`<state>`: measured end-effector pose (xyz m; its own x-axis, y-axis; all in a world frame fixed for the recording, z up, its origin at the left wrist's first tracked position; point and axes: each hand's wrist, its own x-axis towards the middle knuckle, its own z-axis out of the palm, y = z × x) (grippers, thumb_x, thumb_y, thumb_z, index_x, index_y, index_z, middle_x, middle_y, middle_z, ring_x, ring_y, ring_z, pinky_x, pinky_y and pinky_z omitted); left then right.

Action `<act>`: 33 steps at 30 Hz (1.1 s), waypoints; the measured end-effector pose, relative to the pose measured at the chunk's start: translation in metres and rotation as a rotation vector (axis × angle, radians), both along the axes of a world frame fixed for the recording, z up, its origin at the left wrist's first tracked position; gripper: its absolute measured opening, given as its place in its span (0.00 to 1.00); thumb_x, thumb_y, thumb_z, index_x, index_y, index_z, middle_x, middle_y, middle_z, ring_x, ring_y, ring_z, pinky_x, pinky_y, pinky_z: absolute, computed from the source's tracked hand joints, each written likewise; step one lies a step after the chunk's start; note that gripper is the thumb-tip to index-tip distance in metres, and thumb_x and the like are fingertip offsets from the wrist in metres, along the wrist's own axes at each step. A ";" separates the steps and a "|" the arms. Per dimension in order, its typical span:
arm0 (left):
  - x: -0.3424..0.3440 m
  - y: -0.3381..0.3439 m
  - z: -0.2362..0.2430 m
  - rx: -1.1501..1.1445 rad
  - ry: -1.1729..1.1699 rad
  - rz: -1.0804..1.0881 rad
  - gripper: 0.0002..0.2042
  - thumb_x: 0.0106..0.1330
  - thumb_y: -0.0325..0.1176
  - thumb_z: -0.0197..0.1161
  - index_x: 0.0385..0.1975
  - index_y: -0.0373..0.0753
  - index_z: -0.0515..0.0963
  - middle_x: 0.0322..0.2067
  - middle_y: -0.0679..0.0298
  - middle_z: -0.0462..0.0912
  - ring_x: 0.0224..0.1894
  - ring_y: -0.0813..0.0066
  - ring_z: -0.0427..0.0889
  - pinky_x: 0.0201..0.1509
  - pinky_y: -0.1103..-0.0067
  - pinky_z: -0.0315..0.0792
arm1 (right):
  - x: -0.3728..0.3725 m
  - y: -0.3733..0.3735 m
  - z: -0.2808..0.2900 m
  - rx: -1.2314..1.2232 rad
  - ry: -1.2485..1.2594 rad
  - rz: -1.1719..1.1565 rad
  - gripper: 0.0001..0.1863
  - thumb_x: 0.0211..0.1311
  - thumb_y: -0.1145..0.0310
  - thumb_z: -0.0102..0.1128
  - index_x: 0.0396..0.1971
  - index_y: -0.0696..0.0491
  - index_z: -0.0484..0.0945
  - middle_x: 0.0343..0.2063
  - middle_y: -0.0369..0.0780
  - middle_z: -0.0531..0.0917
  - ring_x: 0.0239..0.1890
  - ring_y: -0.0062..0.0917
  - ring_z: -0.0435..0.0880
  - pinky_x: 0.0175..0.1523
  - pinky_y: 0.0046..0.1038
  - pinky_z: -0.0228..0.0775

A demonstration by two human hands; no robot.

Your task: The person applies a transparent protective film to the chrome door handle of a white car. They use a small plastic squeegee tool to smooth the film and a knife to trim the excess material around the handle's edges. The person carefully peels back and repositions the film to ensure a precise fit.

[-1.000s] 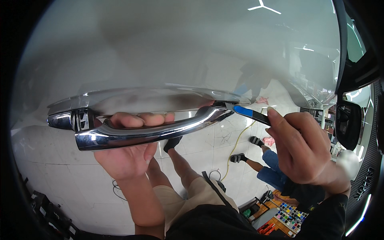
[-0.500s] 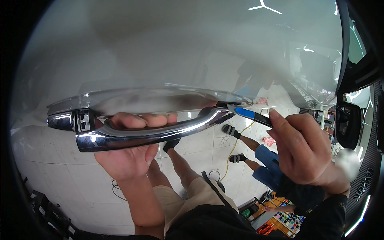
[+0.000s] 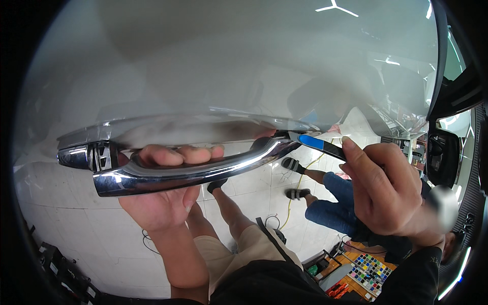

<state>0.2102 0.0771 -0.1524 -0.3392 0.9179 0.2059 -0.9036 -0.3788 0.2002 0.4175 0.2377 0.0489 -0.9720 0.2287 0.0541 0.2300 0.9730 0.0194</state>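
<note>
A chrome door handle lies across the glossy grey car door. My left hand grips it from below, fingertips showing behind the bar. The handle's separate chrome end piece sits at its left, with a gap and inner parts showing. My right hand pinches a slim blue and black tool; its grey tip reaches into the joint at the handle's right end, against the door.
A co-worker's legs in blue shorts are at lower right, beside a wooden stand with a grid of coloured pieces. A yellow hose and dark cables lie on the tiled floor. A side mirror is at right; dark boxes are at lower left.
The handle's left end appears slightly lower in the picture, with both hands keeping their grips. The co-worker's legs have shifted left and their feet moved.
</note>
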 end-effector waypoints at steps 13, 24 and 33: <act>0.000 -0.001 -0.001 -0.012 -0.009 0.011 0.41 0.77 0.64 0.34 0.53 0.29 0.81 0.55 0.35 0.81 0.15 0.69 0.76 0.76 0.57 0.64 | -0.002 0.003 0.002 0.109 0.005 0.020 0.28 0.30 0.78 0.72 0.42 0.64 0.88 0.22 0.39 0.75 0.22 0.23 0.75 0.20 0.21 0.64; 0.000 0.000 -0.004 0.010 -0.014 -0.002 0.39 0.75 0.63 0.39 0.55 0.29 0.81 0.55 0.35 0.81 0.14 0.70 0.74 0.74 0.59 0.66 | -0.004 0.003 0.004 0.108 -0.017 0.038 0.26 0.35 0.78 0.75 0.43 0.64 0.88 0.23 0.39 0.75 0.22 0.22 0.75 0.20 0.21 0.64; 0.000 -0.004 -0.007 -0.015 -0.025 0.000 0.37 0.74 0.61 0.41 0.55 0.29 0.81 0.55 0.34 0.81 0.14 0.68 0.74 0.75 0.55 0.62 | -0.006 -0.003 0.007 0.091 -0.068 -0.002 0.27 0.39 0.71 0.75 0.45 0.64 0.86 0.24 0.39 0.75 0.23 0.24 0.77 0.22 0.23 0.66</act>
<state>0.2106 0.0731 -0.1589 -0.3444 0.9207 0.1834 -0.9082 -0.3762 0.1834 0.4120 0.2348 0.0556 -0.9738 0.2273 0.0086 0.2266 0.9661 0.1234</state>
